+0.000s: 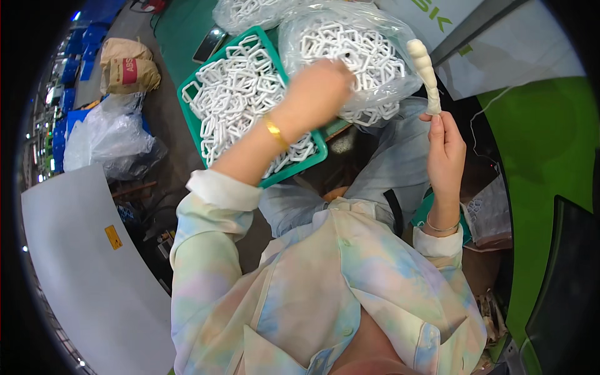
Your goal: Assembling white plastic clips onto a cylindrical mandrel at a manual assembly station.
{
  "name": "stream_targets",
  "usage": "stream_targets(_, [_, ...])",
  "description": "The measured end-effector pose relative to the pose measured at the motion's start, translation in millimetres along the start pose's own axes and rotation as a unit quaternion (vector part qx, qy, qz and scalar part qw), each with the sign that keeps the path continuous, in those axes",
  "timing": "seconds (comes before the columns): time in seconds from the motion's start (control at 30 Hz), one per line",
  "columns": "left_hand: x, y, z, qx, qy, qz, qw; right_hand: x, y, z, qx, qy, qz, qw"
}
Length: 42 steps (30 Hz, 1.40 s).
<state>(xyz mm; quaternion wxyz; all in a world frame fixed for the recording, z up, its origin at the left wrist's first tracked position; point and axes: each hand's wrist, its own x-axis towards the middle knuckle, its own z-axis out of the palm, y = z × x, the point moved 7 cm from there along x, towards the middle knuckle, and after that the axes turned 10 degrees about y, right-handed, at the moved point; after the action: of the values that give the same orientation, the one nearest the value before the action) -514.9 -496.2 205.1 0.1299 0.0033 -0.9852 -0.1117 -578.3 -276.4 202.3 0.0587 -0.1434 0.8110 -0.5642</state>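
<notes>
A pale cream, knobbly twisted stick [425, 72], much like a bread twist, stands upright from my right hand [445, 147]. Thumb and fingers pinch its lower end. My left hand [322, 90] reaches across the green basket to the near edge of the clear plastic bag; motion blurs its fingers, so I cannot tell whether they hold anything. Inside the bag [409, 84] lies a heap of white plastic chain links [356, 47]. More white links [234, 100] fill the green basket [187, 112], below and left of my left hand.
Another bag of white links [247, 12] lies at the top. A phone [210, 44] rests beside the basket. On the left are a brown paper sack [130, 65], crumpled clear plastic [109, 137] and a light grey panel [87, 262]. White-and-green machine panels [544, 137] stand on the right.
</notes>
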Motion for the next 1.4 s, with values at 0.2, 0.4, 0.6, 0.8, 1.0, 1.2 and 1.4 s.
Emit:
stream_targets(0.2, [0, 1, 37, 0.025, 0.052, 0.02, 0.998, -4, -4, 0, -0.027, -0.003, 0.005, 1.0])
stream_targets(0.4, [15, -20, 46, 0.141, 0.056, -0.074, 0.986, -10, -9, 9, -0.023, -0.007, -0.008, 1.0])
stream_targets(0.6, [-3, -16, 31, 0.121, -0.033, -0.047, 0.991, -12, -9, 8, -0.026, -0.012, 0.003, 1.0])
stream_targets(0.8, [-33, -8, -8, 0.014, 0.007, -0.04, 0.999, -15, -11, 20, -0.02, -0.025, 0.002, 0.999])
stream_targets(1.0, [-68, -96, -70, 0.054, 0.108, -0.161, 0.98, -17, -12, 26, -0.043, -0.037, 0.002, 0.998])
stream_targets(1.2, [-93, -173, -48, 0.183, 0.062, -0.161, 0.968, -22, -26, 45, -0.03, -0.06, -0.031, 0.997])
stream_targets(1.4, [-75, -188, -33, 0.18, -0.015, -0.181, 0.967, -27, -31, 47, -0.027, -0.06, -0.029, 0.997])
